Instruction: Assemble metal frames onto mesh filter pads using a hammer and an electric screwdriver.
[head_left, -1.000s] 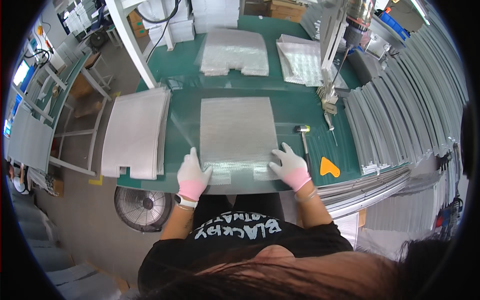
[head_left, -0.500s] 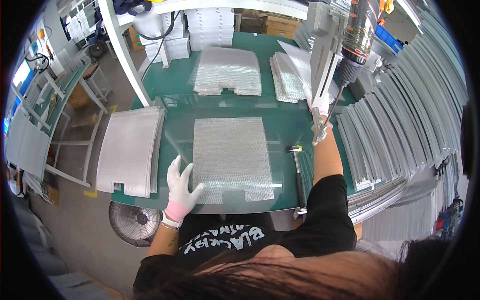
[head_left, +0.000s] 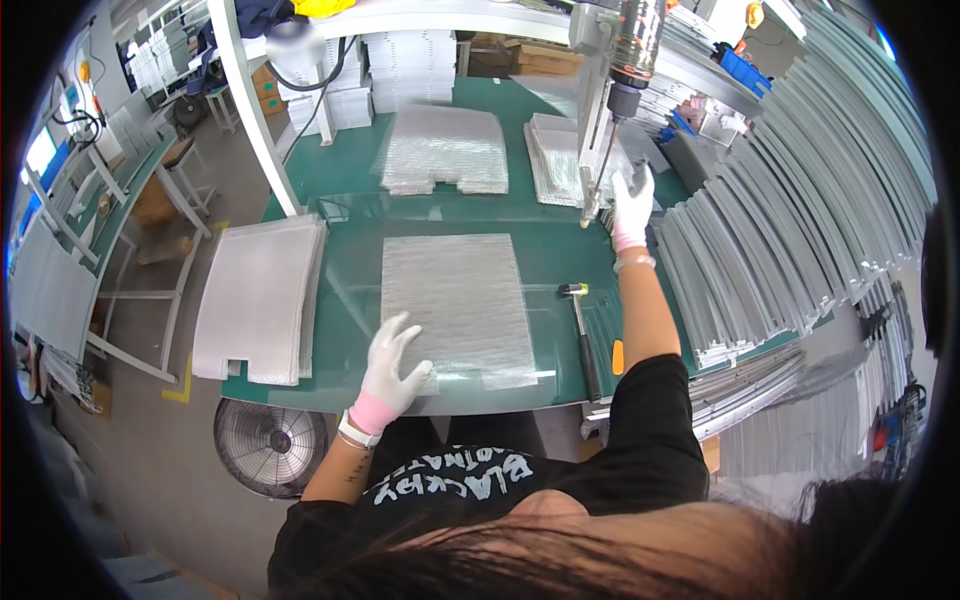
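My left hand (head_left: 393, 372), in a white glove with a pink cuff, is open, its fingers spread over the near left corner of a silvery mesh sheet (head_left: 450, 300) on the green table. My right hand (head_left: 632, 205), gloved the same way, is stretched to the far right beside the hanging screwdriver. Its fingers look apart, with nothing visible in them. A stack of mesh sheets (head_left: 550, 165) lies close by, partly hidden by the driver's post. A pale, see-through sheet (head_left: 545, 92) shows behind that stack, blurred.
More notched sheets are stacked at the back (head_left: 445, 145) and left (head_left: 255, 300). A mallet (head_left: 582, 335) and an orange-handled tool (head_left: 617, 356) lie at right. The power screwdriver (head_left: 626, 90) hangs beside a metal post. Long grey frames (head_left: 800, 210) are racked at right; a floor fan (head_left: 272, 447) stands below.
My right hand has come into view from behind the post, and the tilted pale sheet near it has moved toward the back. My left hand has shifted right over the mesh sheet. The view has turned slightly.
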